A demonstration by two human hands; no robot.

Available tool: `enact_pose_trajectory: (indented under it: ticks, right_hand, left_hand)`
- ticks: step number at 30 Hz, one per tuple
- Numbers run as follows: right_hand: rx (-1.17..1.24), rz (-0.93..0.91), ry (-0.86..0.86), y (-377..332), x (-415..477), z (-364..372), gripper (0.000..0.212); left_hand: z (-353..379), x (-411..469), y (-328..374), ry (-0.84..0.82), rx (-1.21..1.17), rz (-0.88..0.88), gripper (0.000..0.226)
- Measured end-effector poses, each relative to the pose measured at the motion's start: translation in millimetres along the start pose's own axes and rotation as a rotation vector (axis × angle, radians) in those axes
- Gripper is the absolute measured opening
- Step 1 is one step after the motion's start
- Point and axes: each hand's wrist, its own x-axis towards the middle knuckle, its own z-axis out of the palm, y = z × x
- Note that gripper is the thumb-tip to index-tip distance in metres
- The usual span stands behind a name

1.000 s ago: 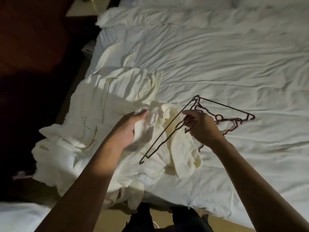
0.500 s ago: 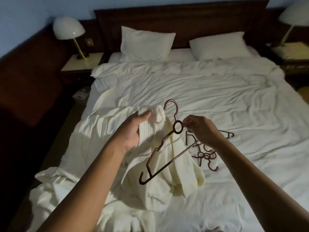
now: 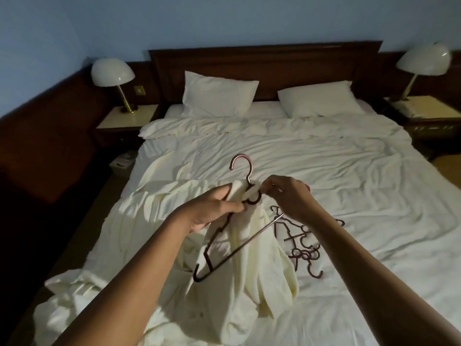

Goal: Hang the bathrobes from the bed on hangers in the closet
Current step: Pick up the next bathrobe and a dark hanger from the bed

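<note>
Over the bed (image 3: 324, 158): left hand (image 3: 212, 208) grips bathrobe (image 3: 262, 260) collar; right hand (image 3: 290, 197) pinches hanger (image 3: 239, 248) neck. Suggest sliding hanger arm fully into shoulder, collar taut.

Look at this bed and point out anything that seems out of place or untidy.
Spare hangers lie in a tangled heap on the bed; a bathrobe sprawls crumpled over its near-left corner.

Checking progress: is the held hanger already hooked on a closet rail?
No, the hanger is over the bed, hook free, right hand at its neck, left hand gripping the bathrobe.
</note>
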Motion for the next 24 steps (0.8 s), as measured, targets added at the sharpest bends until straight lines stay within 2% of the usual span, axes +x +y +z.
enact_pose_trajectory:
  ticks: [3,5,7,10,11,14,18,22,24]
  right_hand:
    - [0.013,-0.043,0.06,-9,13,-13,0.013]
    - [0.001,-0.086,0.11,-15,17,-17,0.014]
    - [-0.034,-0.158,0.157,-20,20,-19,0.029]
    - [0.0,-0.255,0.187,-35,24,-22,0.048]
    - [0.025,-0.267,0.185,-43,28,-24,0.045]
    - [0.157,-0.233,0.173,-67,40,-36,0.017]
    - [0.165,-0.261,0.163,-80,55,-66,0.026]
    - [0.403,-0.276,0.274,-96,65,-108,0.026]
    - [0.522,-0.291,0.348,-104,72,-130,0.03]
  left_hand:
    - [-1,8,9,0.069,0.287,0.023,0.04]
    - [-6,14,16,0.185,0.304,0.07,0.036]
    - [-16,19,24,0.243,0.27,0.094,0.039]
    - [-26,19,42,0.198,0.334,0.096,0.042]
    - [-27,20,48,0.18,0.375,0.093,0.042]
    - [-30,20,64,0.15,0.428,0.1,0.033]
    - [-37,2,84,0.075,0.302,0.122,0.028]
    - [-70,-7,63,-0.016,-0.218,0.079,0.063]
    - [-72,-3,39,-0.026,-0.243,0.078,0.071]
